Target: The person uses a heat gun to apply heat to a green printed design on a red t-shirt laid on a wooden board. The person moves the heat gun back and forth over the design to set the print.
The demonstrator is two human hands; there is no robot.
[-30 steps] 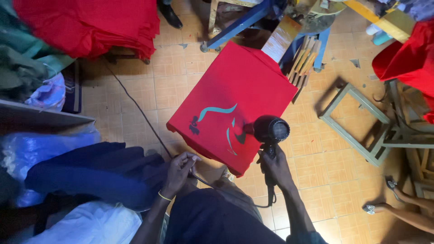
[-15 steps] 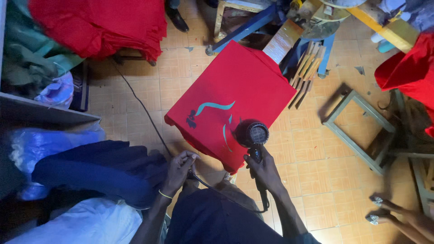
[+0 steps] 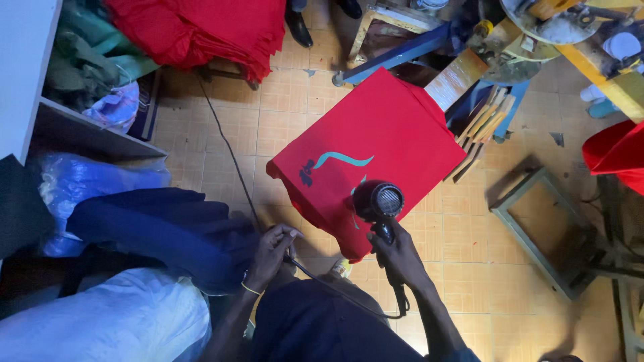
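Near centre, over the tiled floor (image 3: 221, 144): right hand (image 3: 400, 255) clenching the handle of a black dryer (image 3: 378, 202), fingers wrapped round it, nozzle pointing down and away at the red cloth (image 3: 376, 151). Lying just beyond the right hand, touching nothing of the left; long axis of the cloth running from near-left to far-right, teal print (image 3: 339, 161) sitting left of the dryer head. Trailing back from the handle, a dark cord (image 3: 315, 276), passing under the left hand (image 3: 270, 251). Left fingers curling loosely about that cord, beside a dark blue bundle (image 3: 161, 231); whether gripping it or merely resting, cannot tell. Standing nearer to the cloth: the right hand, by far. Piled at far left, more red fabric (image 3: 215, 30).
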